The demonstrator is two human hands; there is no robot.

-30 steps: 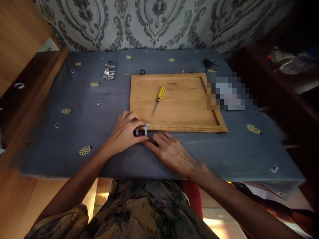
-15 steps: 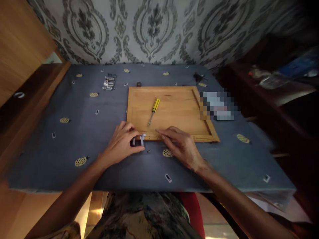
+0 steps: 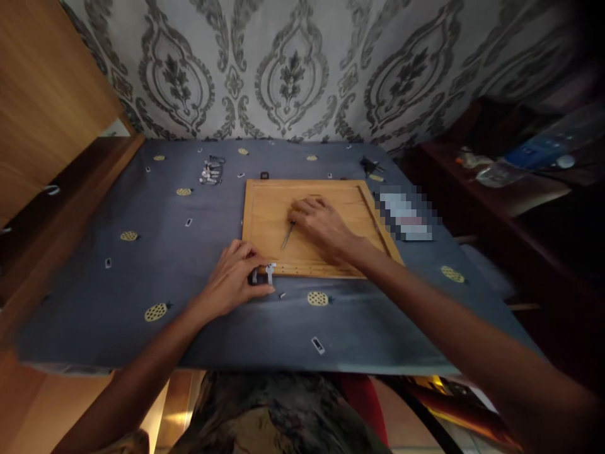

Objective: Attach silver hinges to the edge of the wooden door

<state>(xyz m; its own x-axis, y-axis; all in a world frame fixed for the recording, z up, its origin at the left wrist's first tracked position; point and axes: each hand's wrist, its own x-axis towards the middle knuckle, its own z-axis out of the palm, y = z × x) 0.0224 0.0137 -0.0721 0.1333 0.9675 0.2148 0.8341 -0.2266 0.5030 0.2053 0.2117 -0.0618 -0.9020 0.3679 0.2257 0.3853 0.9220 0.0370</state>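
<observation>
A framed wooden panel lies flat on the cloth-covered table. At its near left edge my left hand grips a metal hinge between thumb and fingers. My right hand is over the panel with its fingers closed around the handle of a screwdriver. The handle is hidden under the fingers; the thin shaft points toward me and down to the panel. A small screw lies on the cloth just below the hinge.
Several metal hinges lie in a group at the back left. A small dark square object sits behind the panel, and a dark item lies at the back right. A pixelated pack is right of the panel. A plastic bottle lies farther right.
My right hand has moved from the panel's near edge up onto the screwdriver and closed on its handle. My left hand still holds the hinge at the edge. The camera view has shifted slightly.
</observation>
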